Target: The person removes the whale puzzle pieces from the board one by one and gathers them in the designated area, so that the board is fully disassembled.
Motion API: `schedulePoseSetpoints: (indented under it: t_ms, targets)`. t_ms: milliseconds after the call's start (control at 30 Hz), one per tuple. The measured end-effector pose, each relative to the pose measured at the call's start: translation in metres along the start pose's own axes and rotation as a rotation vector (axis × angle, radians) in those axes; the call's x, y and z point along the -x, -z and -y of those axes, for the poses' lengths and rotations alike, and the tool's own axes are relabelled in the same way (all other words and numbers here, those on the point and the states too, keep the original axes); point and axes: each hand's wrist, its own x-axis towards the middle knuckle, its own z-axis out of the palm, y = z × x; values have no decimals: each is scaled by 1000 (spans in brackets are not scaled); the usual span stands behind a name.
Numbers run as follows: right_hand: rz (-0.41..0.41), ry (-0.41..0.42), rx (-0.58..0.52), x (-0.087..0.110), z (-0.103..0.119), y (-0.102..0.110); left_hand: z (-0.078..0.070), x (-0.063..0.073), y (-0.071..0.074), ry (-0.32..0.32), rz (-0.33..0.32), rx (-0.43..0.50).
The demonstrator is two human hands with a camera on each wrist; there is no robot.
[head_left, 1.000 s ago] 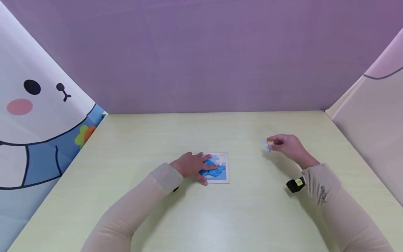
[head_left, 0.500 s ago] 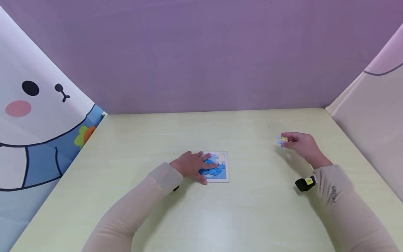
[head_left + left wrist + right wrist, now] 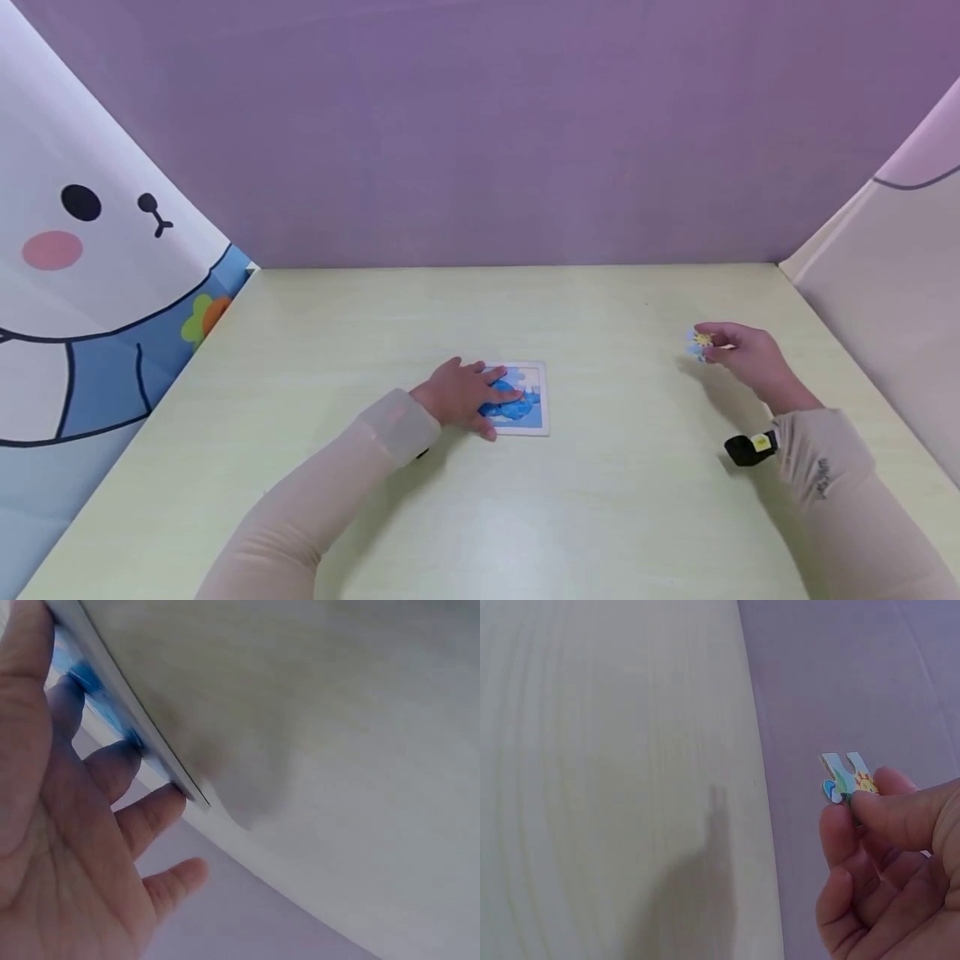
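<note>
A small jigsaw piece (image 3: pixel 841 777), pale blue with a yellow sun, is pinched between the thumb and fingers of my right hand (image 3: pixel 750 357). That hand is over the right part of the table, its shadow falling below it. My left hand (image 3: pixel 459 395) lies with spread fingers across the left side of a square jigsaw puzzle (image 3: pixel 531 417) in a white frame, which bears a blue picture. In the left wrist view the fingertips rest along the frame's edge (image 3: pixel 142 712). The hand covers the puzzle's left part.
The pale wooden table (image 3: pixel 600 500) meets a purple backdrop (image 3: pixel 480 133) at its far edge. A cloth panel with a cartoon face (image 3: pixel 112 292) borders the left, and a pale panel (image 3: pixel 892 275) the right. A black camera (image 3: pixel 750 450) hangs under the right wrist.
My right hand has moved to the right, away from the puzzle, with the jigsaw piece in its fingers. My left hand has stayed on the puzzle.
</note>
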Motion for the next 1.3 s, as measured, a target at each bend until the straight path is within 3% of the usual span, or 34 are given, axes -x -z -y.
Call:
schedulePoseSetpoints:
  t_ms: [267,567,733,900,1067,1300]
  targets:
    - [-55,31,156,4,-11,9,-6,3,1,57,5,43]
    - [-52,-34,133,7,-22,15,-4,8,-2,12,-26,-34]
    - [-19,-128,11,8,-26,21,2,10,-5,-31,-31,-97]
    - [13,-234,-142,9,-27,27,7,12,-1,-74,15,25]
    - [34,-273,-196,9,-27,25,13,14,3,-84,11,146]
    - [71,-283,-196,7,-29,25,18,16,1,-141,-56,125]
